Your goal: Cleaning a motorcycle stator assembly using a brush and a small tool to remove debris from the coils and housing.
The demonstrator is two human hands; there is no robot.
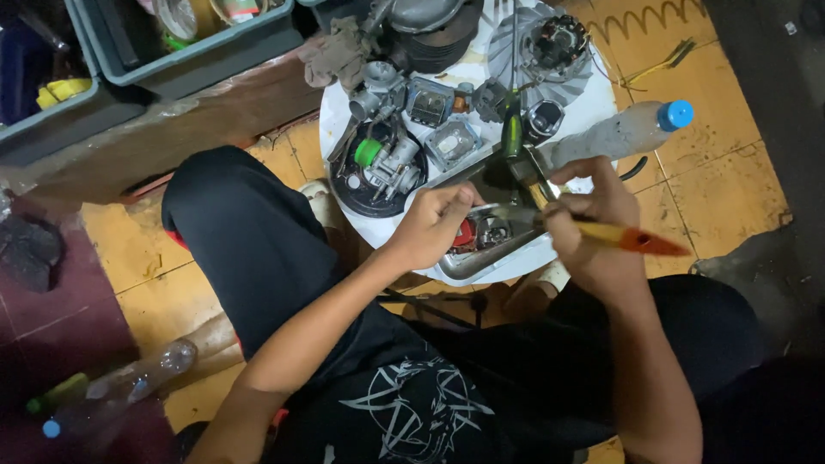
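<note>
My left hand grips a thin metal part over a shallow metal tray that holds a red piece and small metal parts. My right hand holds a paintbrush with an orange handle, its bristles laid against the metal part. Both hands hover over the near edge of a round white board covered with engine parts.
On the board lie a carburettor with a green cap, a cylinder, a finned fan wheel and a plastic bottle with a blue cap. Grey crates stand at the back left. Another bottle lies on the floor.
</note>
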